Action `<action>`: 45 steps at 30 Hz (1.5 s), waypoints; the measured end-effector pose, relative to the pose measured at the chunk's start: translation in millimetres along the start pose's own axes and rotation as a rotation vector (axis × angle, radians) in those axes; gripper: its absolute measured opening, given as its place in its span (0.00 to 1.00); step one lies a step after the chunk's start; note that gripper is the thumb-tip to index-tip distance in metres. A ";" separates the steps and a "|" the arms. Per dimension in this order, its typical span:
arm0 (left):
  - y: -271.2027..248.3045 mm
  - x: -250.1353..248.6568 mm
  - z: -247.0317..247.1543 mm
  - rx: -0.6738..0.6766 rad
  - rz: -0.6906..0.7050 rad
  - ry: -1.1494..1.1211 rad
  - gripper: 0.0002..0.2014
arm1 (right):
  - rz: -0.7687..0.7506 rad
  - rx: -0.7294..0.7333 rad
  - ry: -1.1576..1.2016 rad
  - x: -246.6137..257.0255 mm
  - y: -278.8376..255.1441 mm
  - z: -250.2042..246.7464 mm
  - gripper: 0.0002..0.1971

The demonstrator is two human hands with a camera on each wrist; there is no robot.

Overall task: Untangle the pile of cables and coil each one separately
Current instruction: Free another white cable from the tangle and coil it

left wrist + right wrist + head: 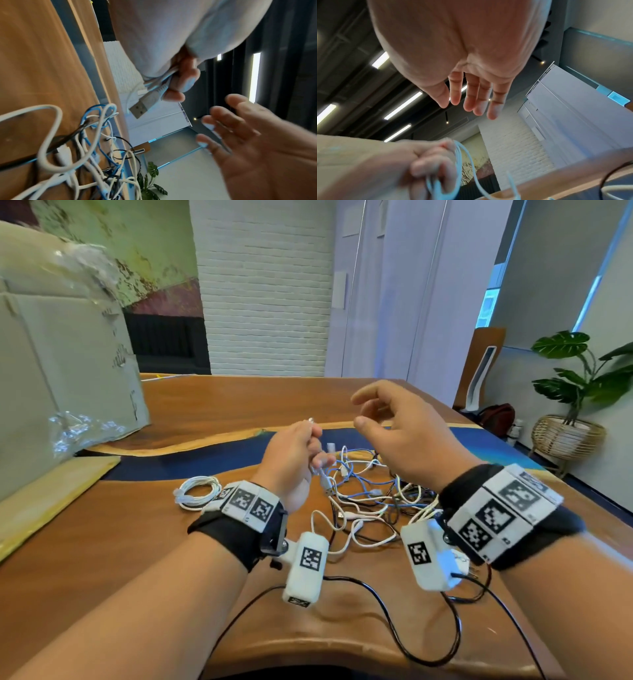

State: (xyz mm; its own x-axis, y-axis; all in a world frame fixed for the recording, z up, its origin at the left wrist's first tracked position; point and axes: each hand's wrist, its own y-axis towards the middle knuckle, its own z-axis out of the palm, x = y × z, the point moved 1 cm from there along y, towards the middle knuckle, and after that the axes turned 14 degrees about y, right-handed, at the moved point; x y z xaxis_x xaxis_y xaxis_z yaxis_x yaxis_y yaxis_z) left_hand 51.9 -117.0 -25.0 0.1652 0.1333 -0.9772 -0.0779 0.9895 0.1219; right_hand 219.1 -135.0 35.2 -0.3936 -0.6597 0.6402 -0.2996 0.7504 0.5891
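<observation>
A tangle of white, blue and black cables [370, 494] lies on the wooden table [137, 542], also seen as a cable pile [85, 155] in the left wrist view. My left hand [298, 453] is raised above it and grips a folded white cable [157, 82] whose USB plug [142, 106] sticks out below the fingers. The same white cable [458, 162] loops out of that fist in the right wrist view. My right hand [387, 422] hovers to the right of it, fingers [471, 97] relaxed and holding nothing. A coiled white cable [198, 493] lies apart at the left.
A large cardboard box [58, 364] with plastic wrap stands on the table's left. Black wires [411, 628] from the wrist cameras trail over the near table edge. A potted plant [575, 378] in a wicker basket stands on the floor at the right.
</observation>
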 end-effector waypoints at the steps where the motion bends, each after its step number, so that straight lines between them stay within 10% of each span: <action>1: -3.4 -7.6 1.1 0.041 0.004 0.045 0.12 | 0.007 0.028 -0.035 -5.3 -0.4 3.3 0.16; 5: -11.2 -26.8 3.5 0.152 -0.004 0.230 0.15 | -0.002 0.174 -0.095 -12.1 2.9 12.5 0.31; 11: -16.1 -38.4 -5.7 0.208 -0.063 0.228 0.19 | 0.091 0.089 0.042 -23.5 9.4 9.3 0.10; 18: -22.6 -37.8 6.6 0.349 -0.151 0.023 0.24 | 0.114 -0.046 0.158 -19.6 11.0 18.1 0.07; 25: -17.2 -41.0 2.7 0.252 -0.109 -0.023 0.21 | 0.352 0.085 0.646 -20.2 5.8 29.9 0.12; 45: -10.4 -32.6 4.6 0.072 0.020 0.281 0.22 | 0.517 0.097 0.804 -13.2 5.6 30.9 0.11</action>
State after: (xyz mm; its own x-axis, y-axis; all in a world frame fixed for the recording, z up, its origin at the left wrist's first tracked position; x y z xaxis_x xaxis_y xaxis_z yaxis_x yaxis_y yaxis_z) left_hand 51.8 -131.4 6.4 -0.1156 0.1420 -0.9831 -0.0066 0.9896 0.1437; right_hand 195.7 -120.9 14.8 0.2060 -0.0496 0.9773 -0.3409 0.9325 0.1192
